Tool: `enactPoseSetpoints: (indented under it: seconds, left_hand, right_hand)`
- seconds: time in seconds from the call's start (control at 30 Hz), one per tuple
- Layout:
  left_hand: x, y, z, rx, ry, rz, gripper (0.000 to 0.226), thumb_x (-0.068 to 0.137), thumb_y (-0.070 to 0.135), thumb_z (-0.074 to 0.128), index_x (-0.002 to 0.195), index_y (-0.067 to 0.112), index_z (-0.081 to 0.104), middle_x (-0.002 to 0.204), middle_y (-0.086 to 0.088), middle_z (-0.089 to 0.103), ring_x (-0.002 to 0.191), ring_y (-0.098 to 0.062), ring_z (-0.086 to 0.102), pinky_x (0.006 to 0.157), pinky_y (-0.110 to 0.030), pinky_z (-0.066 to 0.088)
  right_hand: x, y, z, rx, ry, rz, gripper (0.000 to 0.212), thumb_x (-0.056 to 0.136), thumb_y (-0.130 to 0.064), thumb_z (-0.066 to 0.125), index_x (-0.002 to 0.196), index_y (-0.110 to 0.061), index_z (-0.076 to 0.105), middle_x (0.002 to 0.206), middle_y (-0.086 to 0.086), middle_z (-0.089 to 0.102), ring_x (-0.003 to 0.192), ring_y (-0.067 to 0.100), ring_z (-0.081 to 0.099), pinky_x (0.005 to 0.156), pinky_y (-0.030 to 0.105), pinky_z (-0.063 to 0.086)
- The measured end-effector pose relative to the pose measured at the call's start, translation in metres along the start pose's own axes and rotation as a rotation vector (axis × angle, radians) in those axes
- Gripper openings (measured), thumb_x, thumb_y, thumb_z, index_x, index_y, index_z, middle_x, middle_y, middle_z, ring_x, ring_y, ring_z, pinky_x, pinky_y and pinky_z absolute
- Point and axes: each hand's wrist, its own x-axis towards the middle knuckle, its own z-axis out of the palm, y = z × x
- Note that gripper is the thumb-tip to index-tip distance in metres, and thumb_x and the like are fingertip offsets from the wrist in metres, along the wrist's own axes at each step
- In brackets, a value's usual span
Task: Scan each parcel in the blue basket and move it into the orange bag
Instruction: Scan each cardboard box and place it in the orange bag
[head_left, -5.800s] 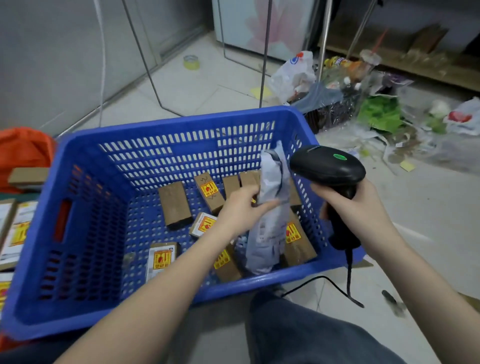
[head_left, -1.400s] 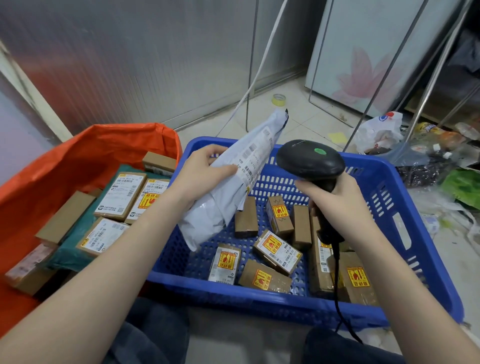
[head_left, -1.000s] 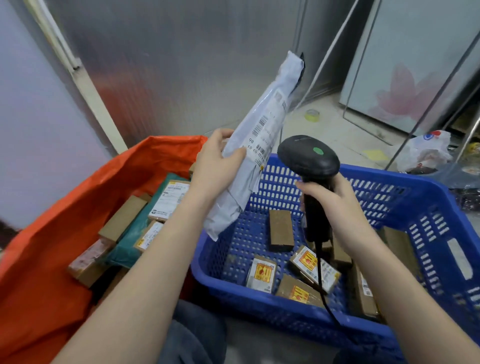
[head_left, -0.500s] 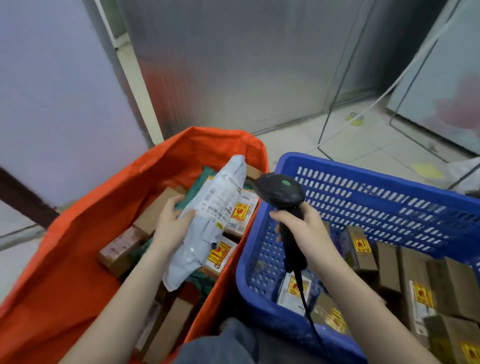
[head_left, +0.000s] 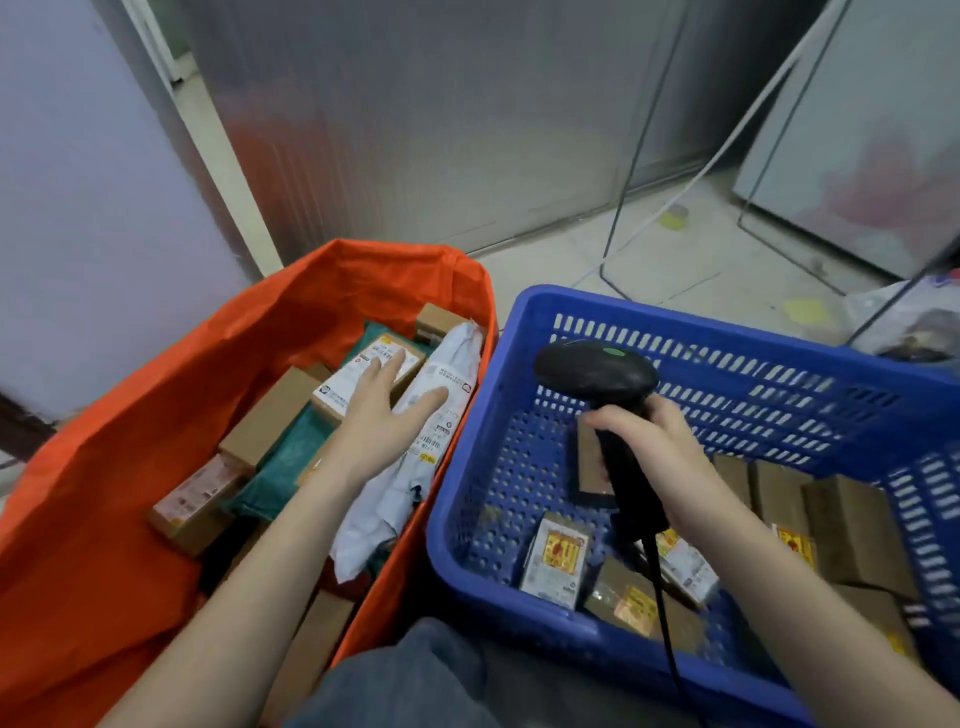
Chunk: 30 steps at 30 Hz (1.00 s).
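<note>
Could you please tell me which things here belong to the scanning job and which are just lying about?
Part of the job:
scanner
blue basket
boxes in it
orange bag
white mailer in the bag

Just lying about:
yellow tape roll
plastic bag
white cable

The tiled floor (head_left: 691, 270) carries two containers — orange bag (head_left: 130, 441), blue basket (head_left: 779, 374).

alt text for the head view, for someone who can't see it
A person's open left hand rests over a white mailer lying in an orange bag of parcels. Their right hand grips a black scanner above a blue basket of small boxes.
</note>
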Motion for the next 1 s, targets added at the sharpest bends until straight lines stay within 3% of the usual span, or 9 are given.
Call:
enactPoseSetpoints:
  seconds: [0.13, 0.2, 0.33, 0.53, 0.73, 0.83, 1.0]
  left_hand:
    - [-0.016, 0.07, 0.008, -0.005, 0.012, 0.225, 0.058, 0.091, 0.03, 0.062, 0.144, 0.021, 0.04, 0.152, -0.001, 0.033, 0.141, -0.014, 0.029, 0.112, -0.026, 0.021]
    - [-0.023, 0.1, 0.02, 0.02, -0.025, 0.302, 0.054, 0.091, 0.029, 0.063, 0.141, 0.021, 0.044, 0.144, -0.001, 0.041, 0.133, -0.015, 0.039, 0.11, -0.026, 0.027]
    - [-0.033, 0.137, 0.056, 0.103, -0.146, 0.361, 0.05, 0.093, 0.027, 0.06, 0.14, 0.02, 0.044, 0.143, 0.0, 0.041, 0.129, -0.012, 0.041, 0.099, -0.018, 0.027]
    - [-0.05, 0.146, 0.143, 0.206, -0.483, 0.255, 0.058, 0.094, 0.032, 0.056, 0.146, 0.02, 0.033, 0.151, -0.003, 0.033, 0.129, -0.014, 0.04, 0.097, -0.024, 0.033]
    - [-0.051, 0.117, 0.223, 0.333, -0.634, 0.172, 0.061, 0.094, 0.033, 0.056, 0.147, 0.019, 0.03, 0.154, -0.005, 0.03, 0.135, -0.021, 0.037, 0.102, -0.029, 0.034]
    - [-0.05, 0.102, 0.255, 0.373, -0.685, 0.151, 0.064, 0.093, 0.035, 0.058, 0.148, 0.019, 0.029, 0.152, -0.006, 0.031, 0.132, -0.02, 0.04, 0.092, -0.024, 0.035]
    - [-0.052, 0.084, 0.314, 0.448, -0.815, 0.155, 0.066, 0.09, 0.036, 0.061, 0.146, 0.018, 0.032, 0.149, -0.007, 0.036, 0.134, -0.022, 0.038, 0.103, -0.03, 0.036]
  right_hand:
    - [-0.023, -0.02, -0.046, -0.047, 0.005, -0.09, 0.007, 0.086, -0.014, 0.062, 0.084, -0.01, 0.056, 0.06, 0.008, 0.051, 0.054, 0.022, 0.05, 0.055, 0.033, 0.039]
    - [-0.035, -0.025, -0.073, -0.073, 0.02, -0.137, 0.007, 0.085, -0.012, 0.063, 0.085, -0.008, 0.057, 0.061, 0.007, 0.052, 0.055, 0.021, 0.051, 0.057, 0.033, 0.039]
    - [-0.057, -0.022, -0.12, -0.08, 0.07, -0.134, 0.007, 0.086, -0.011, 0.062, 0.089, -0.007, 0.058, 0.065, 0.008, 0.054, 0.058, 0.02, 0.052, 0.055, 0.031, 0.04]
    - [-0.077, 0.022, -0.187, -0.075, 0.132, -0.055, 0.01, 0.083, -0.011, 0.065, 0.089, -0.006, 0.059, 0.064, 0.007, 0.055, 0.058, 0.02, 0.052, 0.055, 0.03, 0.04]
    - [-0.076, 0.091, -0.23, -0.157, 0.188, 0.019, 0.012, 0.08, -0.01, 0.072, 0.085, -0.013, 0.062, 0.06, -0.008, 0.06, 0.06, 0.009, 0.055, 0.059, 0.025, 0.039]
    - [-0.069, 0.123, -0.243, -0.193, 0.239, 0.081, 0.013, 0.08, -0.011, 0.072, 0.089, -0.011, 0.064, 0.071, 0.005, 0.065, 0.064, 0.015, 0.06, 0.059, 0.028, 0.044]
    - [-0.059, 0.143, -0.271, -0.014, 0.386, 0.157, 0.008, 0.082, -0.011, 0.068, 0.087, -0.008, 0.063, 0.065, 0.011, 0.058, 0.059, 0.023, 0.057, 0.059, 0.037, 0.045]
